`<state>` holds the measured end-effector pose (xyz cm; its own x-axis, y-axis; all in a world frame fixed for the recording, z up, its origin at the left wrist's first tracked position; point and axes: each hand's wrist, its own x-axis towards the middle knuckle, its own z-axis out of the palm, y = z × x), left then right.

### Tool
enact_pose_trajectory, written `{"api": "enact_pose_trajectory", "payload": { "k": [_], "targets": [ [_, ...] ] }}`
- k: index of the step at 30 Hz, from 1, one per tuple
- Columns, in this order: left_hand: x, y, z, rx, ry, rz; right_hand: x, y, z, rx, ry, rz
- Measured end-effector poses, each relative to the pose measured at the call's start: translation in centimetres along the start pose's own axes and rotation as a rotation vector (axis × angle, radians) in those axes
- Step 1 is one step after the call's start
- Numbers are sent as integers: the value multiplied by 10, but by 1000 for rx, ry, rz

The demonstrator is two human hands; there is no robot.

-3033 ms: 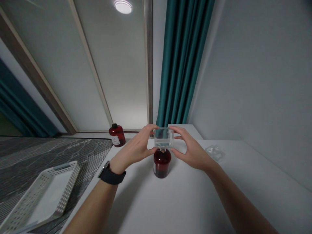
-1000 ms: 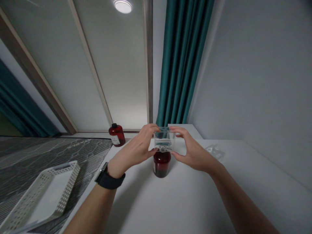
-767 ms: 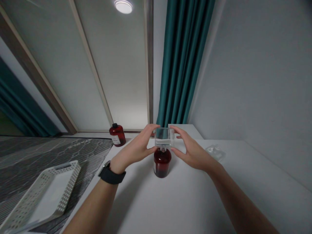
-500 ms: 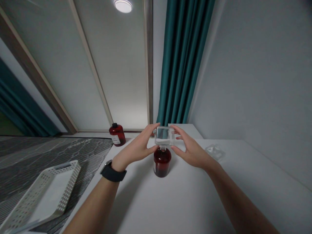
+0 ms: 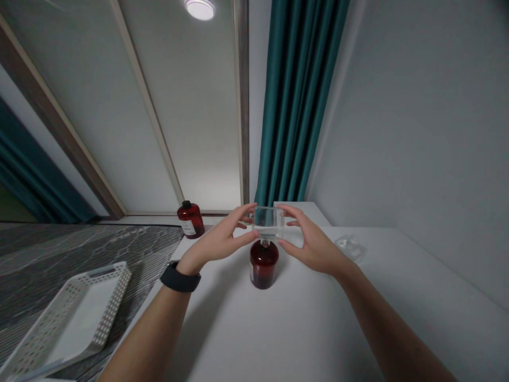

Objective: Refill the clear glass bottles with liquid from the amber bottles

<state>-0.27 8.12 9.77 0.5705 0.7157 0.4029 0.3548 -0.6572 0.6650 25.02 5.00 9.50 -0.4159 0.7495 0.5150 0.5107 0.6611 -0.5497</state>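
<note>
Between my two hands I see a clear, see-through container (image 5: 269, 223), held level above an amber bottle (image 5: 264, 265) on the white table. My left hand (image 5: 228, 231), with a dark watch at its wrist, grips the container's left end with thumb and fingertips. On the other end, my right hand (image 5: 306, 233) is curved round it, its fingertips at the top corner and its thumb at the bottom. The bottle stands upright and uncapped, its threaded neck right under the container. Whether the neck touches the container I cannot tell.
A second amber bottle (image 5: 191, 220), with a black cap and white label, stands at the table's far left corner. Crumpled clear plastic (image 5: 350, 248) lies to the right. Left of the table is a white perforated basket (image 5: 113, 310). A teal curtain (image 5: 294, 106) hangs behind.
My left hand has shifted slightly left, and its thumb now sits higher, on the container's lower left corner. The container, my right hand and the bottle are nearly where they were.
</note>
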Motion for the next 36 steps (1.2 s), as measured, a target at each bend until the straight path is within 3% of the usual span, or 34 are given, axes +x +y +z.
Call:
{"api": "enact_pose_trajectory", "payload": {
  "k": [12, 36],
  "targets": [
    [-2, 11, -6, -17, -18, 31, -2, -4, -2, -22, 14, -137],
    [-1, 18, -8, 36, -17, 154, -1, -3, -5, -49, 2, -187]
  ]
}}
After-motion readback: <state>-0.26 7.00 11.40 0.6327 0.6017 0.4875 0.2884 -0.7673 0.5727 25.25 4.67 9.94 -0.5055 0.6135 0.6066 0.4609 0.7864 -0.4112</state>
